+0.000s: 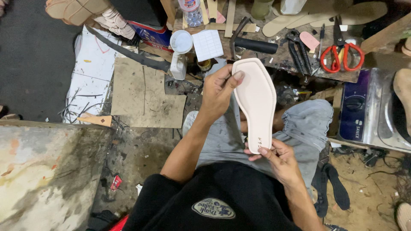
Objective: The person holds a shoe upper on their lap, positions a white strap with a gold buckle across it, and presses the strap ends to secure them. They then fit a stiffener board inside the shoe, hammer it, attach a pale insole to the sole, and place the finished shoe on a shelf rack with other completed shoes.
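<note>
A pale pink shoe insole [256, 100] with a stitched edge is held up over my lap, its broad toe end pointing away from me. My left hand [218, 92] grips the toe end, thumb on top near the far left corner. My right hand [276, 158] pinches the narrow heel end from below, thumb on its surface by some small dark marks. I am seated in grey trousers and a black shirt.
A cluttered wooden bench [295, 64] ahead holds a hammer [250, 42], black pliers [299, 51], red-handled scissors [342, 55] and several tan sole cutouts [308, 17]. A white bottle [179, 60] and cardboard sheets [145, 92] lie left. A small oven [372, 111] stands right; a worn concrete block [47, 171] lies near left.
</note>
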Tool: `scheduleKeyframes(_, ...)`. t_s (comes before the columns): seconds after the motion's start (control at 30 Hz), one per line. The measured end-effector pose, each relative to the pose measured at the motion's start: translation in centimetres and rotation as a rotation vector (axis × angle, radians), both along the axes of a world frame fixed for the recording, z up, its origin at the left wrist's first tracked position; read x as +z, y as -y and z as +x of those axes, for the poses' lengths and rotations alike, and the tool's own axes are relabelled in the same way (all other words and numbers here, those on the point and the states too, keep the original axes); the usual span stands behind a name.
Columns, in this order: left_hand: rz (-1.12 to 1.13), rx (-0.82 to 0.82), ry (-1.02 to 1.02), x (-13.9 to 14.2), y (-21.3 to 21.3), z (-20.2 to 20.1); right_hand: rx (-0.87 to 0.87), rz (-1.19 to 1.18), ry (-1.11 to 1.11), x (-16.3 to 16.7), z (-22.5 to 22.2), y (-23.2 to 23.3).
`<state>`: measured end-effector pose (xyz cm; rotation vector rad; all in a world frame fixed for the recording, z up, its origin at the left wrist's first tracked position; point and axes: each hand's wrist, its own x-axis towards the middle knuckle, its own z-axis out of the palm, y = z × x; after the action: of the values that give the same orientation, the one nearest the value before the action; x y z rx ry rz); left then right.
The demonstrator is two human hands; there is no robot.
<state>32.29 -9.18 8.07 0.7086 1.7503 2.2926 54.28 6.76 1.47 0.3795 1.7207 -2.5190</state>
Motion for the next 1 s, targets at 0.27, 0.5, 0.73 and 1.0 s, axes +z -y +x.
scheduleKeyframes(0.27, 0.145, -0.019, 0.167, -2.4, -0.7, -0.6, -0.09, 0.35, -0.06, 1.7, 0.1, 0.1)
scheduleKeyframes(0.5, 0.219, -0.048, -0.026, 0.1, -0.1, 0.6, -0.288, 0.846, -0.269, 3.3, -0.2, 0.7)
scheduleKeyframes(0.73, 0.223, -0.14, 0.044, 2.0, 0.5, 2.2, -0.335, 1.282, -0.355, 4.8, -0.5, 1.0)
scheduleKeyframes(1.0, 0.518, -0.328, 0.165, 1.2, 0.6, 1.4, -0.331, 1.368, -0.359, 4.9, -0.2, 1.0)
